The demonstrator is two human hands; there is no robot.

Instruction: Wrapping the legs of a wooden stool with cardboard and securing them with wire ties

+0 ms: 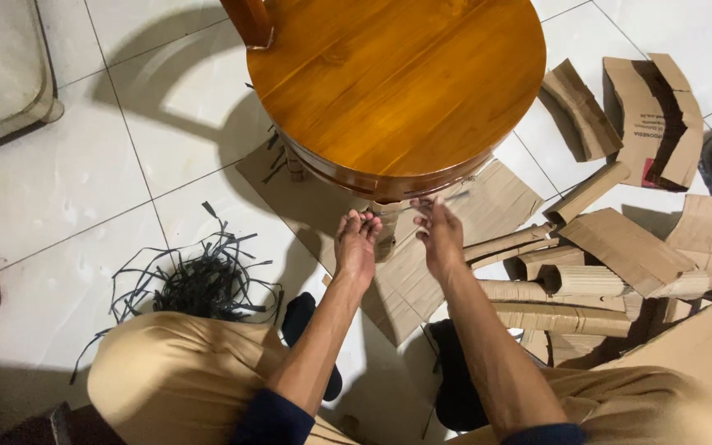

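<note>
One round wooden table [397, 82] stood above two hands: the left hand [356, 245] curled loosely below its rim, holding nothing visible, the right hand [438, 231] pinching one thin strip [447, 199] beside one cardboard-wrapped leg [386, 227].

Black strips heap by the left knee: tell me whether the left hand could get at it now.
Probably yes: the black strips heap lies uncovered on the floor beside the left hand, with only bare tile between.
</note>
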